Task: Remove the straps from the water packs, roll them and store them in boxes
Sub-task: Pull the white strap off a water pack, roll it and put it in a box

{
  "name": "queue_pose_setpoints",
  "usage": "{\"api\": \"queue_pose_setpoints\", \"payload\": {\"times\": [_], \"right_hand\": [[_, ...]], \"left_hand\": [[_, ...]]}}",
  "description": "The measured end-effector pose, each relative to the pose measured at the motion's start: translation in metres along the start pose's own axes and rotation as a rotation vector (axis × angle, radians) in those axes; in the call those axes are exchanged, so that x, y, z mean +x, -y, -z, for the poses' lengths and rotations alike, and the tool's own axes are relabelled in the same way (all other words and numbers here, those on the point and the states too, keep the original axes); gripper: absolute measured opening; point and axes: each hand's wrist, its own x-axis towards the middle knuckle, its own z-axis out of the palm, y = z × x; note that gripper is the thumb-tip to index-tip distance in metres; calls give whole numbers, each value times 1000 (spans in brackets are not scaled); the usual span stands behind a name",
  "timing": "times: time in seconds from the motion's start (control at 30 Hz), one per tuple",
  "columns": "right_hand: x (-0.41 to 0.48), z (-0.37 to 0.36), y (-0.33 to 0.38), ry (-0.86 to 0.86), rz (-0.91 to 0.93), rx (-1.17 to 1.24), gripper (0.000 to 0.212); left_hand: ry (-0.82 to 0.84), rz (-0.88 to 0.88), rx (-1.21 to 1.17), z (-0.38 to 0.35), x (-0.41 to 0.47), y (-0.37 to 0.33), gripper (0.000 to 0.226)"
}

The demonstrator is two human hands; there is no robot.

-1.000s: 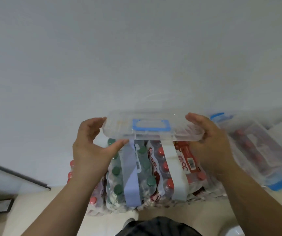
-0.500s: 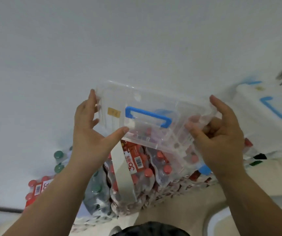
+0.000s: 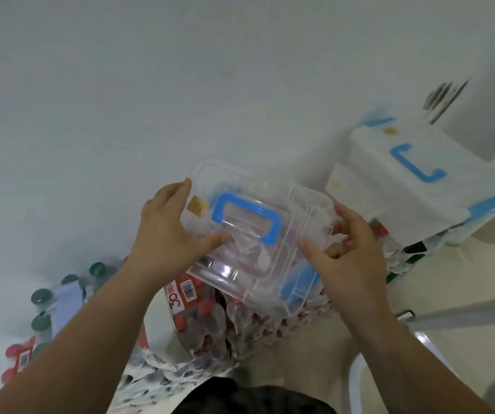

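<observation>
1. Held tilted above the red-capped water pack (image 3: 210, 333): clear box (image 3: 273, 255), blue handle on its lid. The left hand (image 3: 165, 231) grips the left end, thumb on the lid. The right hand (image 3: 350, 261) grips the right end, fingers curled at the edge.
2. A white strap (image 3: 156, 318) crosses the red-capped pack and a pale strap (image 3: 65, 303) crosses the green-capped pack (image 3: 41, 297). Neither is off yet.
3. Risk: smooth plastic in a tilted hold could slip onto the bottles. If the blue latch (image 3: 297, 285) is loose, the lid may come away.
4. Writing: the red label (image 3: 180, 294) shows "30" and a barcode; the rest is unreadable. The tan sticker (image 3: 197, 206) on the lid has no legible text.
5. A second box (image 3: 419, 180), white and closed, sits to the right.
</observation>
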Motion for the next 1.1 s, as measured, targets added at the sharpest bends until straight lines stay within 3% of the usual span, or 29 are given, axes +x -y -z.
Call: {"api": "queue_pose_setpoints", "payload": {"times": [0.27,0.63,0.73,1.0,1.1], "right_hand": [[-9,-19,-16,-7,-108,-210,104],[-16,-55,-30,-218,-232,-377,91],[-18,-60,-35,-277,-318,-317,89],[-15,-46,-40,-253,-347,-241,71],[-17,-45,-47,-241,-336,-213,75]], "left_hand": [[203,-135,139,-9,59,16,106],[429,-320,178,-36,125,25,108],[475,-357,216,-48,132,30,108],[505,-398,154,-65,132,32,107],[486,-414,165,-70,131,32,108]]}}
